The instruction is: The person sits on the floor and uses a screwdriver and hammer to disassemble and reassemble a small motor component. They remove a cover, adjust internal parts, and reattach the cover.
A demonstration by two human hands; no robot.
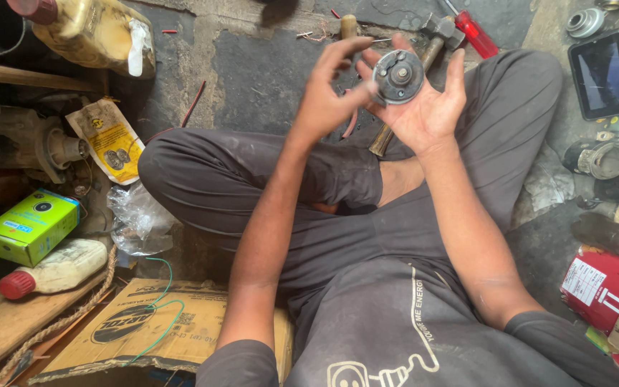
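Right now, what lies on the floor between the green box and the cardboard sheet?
Head view: a pale plastic bottle with a red cap lies on its side between the green box and the cardboard sheet.
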